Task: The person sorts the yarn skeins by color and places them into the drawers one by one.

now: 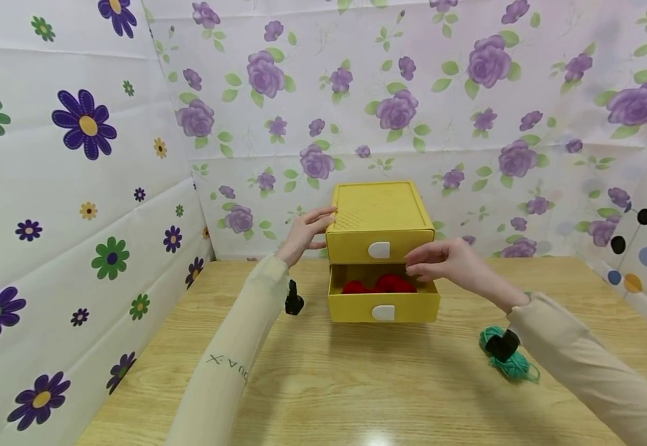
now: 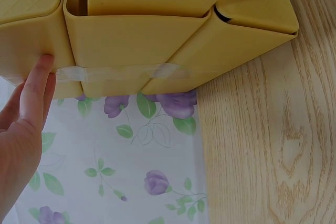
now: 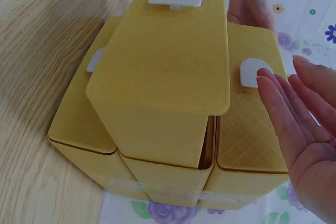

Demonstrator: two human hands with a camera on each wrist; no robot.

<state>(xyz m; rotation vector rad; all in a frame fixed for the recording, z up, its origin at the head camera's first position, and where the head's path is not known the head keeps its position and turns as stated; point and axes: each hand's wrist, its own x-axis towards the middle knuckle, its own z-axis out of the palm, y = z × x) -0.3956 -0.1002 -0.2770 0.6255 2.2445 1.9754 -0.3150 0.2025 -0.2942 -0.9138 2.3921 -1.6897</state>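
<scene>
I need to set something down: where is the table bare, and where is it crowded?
The table is bare in front of the open drawer, between the left sleeve and the teal yarn. Another patch lies between the right sleeve and the dotted wall. The drawer is crowded: red things inside, the right hand close by.

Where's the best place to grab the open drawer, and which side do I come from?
Probably the white tab on the front panel of the open drawer, coming from the front: the panel juts out past the closed drawer above, leaving the tab unobstructed.
</scene>
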